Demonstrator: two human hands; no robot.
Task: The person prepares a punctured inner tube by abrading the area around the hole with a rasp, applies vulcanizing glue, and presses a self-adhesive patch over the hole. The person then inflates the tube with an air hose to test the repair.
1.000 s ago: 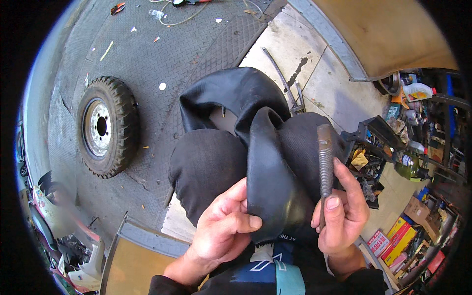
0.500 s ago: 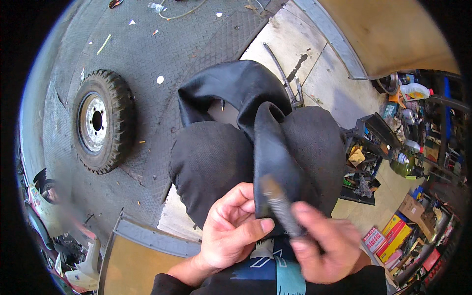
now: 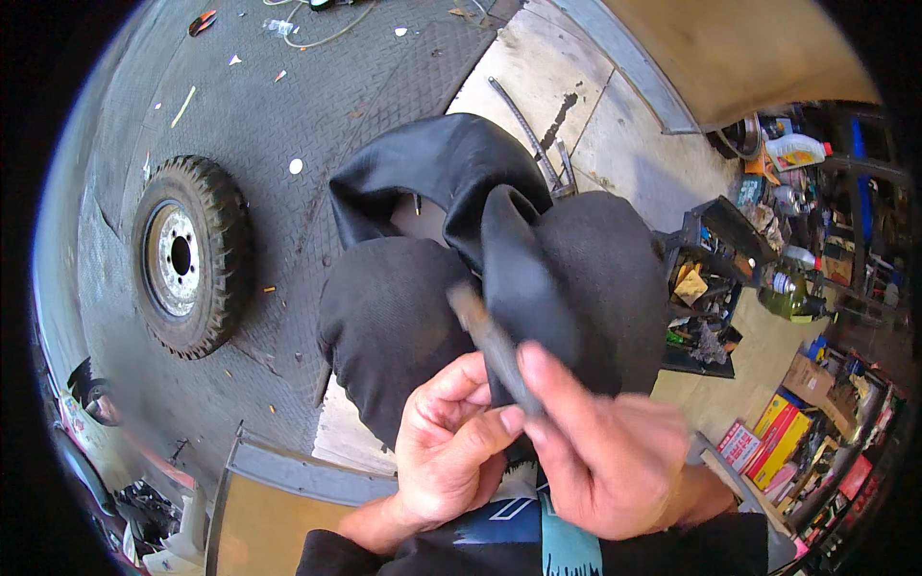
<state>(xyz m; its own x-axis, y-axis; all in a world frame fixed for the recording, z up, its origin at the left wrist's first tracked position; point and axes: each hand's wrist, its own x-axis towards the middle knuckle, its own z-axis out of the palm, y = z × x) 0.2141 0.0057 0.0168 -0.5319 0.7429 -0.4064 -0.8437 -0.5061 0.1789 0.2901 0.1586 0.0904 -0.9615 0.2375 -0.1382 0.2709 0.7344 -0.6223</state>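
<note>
A black rubber inner tube [image 3: 461, 154] is draped over my knees, one fold hanging down between them, with its valve stem [image 3: 417, 204] inside the loop. My left hand [image 3: 444, 456] pinches the lower edge of that fold between thumb and fingers. In my right hand [image 3: 615, 456] is a grey, ridged file-like tool [image 3: 507, 363] with a brownish tip; motion blur hides its exact kind. It slants across the fold, pointing up and left, close to my left thumb. Whether it touches the rubber I cannot tell.
A knobbly tyre on a rim [image 3: 192, 259] stands on the dark patterned mat at left. At right are an open black toolbox [image 3: 706, 288] and a crowded shelf with bottles and boxes. Tyre levers [image 3: 523, 125] lie ahead on pale tiles. A motorcycle [image 3: 106, 451] is at lower left.
My right hand has shifted left and up with the tool, whose tip now reaches past the fold's left edge. My left hand keeps its pinch on the tube. The whole view has shifted slightly.
</note>
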